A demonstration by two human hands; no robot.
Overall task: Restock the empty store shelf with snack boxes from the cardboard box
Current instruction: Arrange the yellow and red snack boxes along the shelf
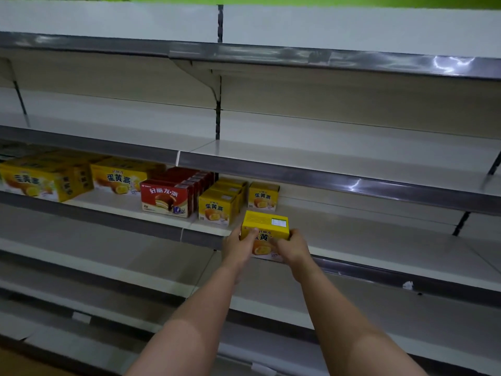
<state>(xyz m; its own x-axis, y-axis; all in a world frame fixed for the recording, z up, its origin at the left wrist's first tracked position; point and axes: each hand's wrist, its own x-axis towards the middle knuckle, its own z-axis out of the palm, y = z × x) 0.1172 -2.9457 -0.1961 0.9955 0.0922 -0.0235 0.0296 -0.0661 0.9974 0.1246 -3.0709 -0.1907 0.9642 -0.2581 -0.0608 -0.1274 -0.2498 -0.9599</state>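
Both hands, left hand (238, 246) and right hand (294, 246), grip one yellow box (267, 226) at the shelf (352, 234) edge, hiding its lower front. Behind stand one lone yellow box (263, 196), a yellow row (217, 207) and a red row (168, 198), counts unclear; far-left big boxes (46, 180) blur.

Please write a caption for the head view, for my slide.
Both hands, left and right, bring a yellow snack box to the shelf.

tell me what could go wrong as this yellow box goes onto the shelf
1. The yellow box is held by both hands, left hand and right hand, right at the shelf lip; its bottom edge could catch there.
2. Pushed in crooked, it could knock the lone yellow box behind or the neighbouring yellow row.
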